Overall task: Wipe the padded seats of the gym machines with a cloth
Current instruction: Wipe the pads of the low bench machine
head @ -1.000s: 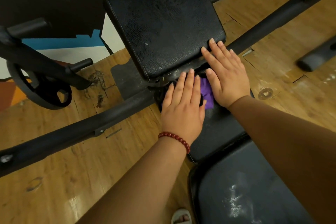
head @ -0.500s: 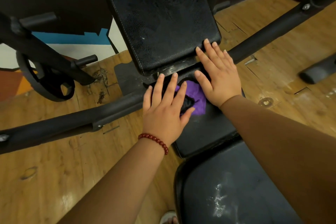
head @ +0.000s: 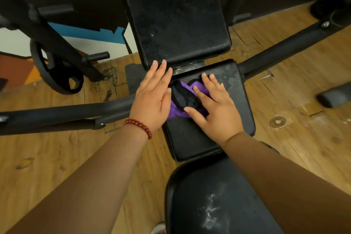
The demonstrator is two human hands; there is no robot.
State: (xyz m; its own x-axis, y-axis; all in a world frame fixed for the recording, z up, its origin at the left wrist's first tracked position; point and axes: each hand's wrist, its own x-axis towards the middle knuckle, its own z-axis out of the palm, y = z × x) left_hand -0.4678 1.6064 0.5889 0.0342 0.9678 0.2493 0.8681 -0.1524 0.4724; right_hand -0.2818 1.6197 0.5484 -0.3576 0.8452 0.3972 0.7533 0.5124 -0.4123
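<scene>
A purple and black cloth lies bunched on the small middle black pad of a gym bench. My right hand presses flat on the cloth's right part, fingers straight and spread. My left hand, with a red bead bracelet at the wrist, lies flat with straight fingers against the cloth's left side, at the pad's left edge, fingertips reaching the larger tilted back pad beyond. A third black pad, scuffed white, is nearest me.
Black frame bars run left and up right from the bench across a worn wooden floor. A weight plate hangs on a rack at the left. A dark roller lies on the floor at right. A shoe tip shows at the bottom.
My right hand slid back from the back pad's edge onto the cloth. My left hand moved to the cloth's left side. More of the cloth now shows between the hands.
</scene>
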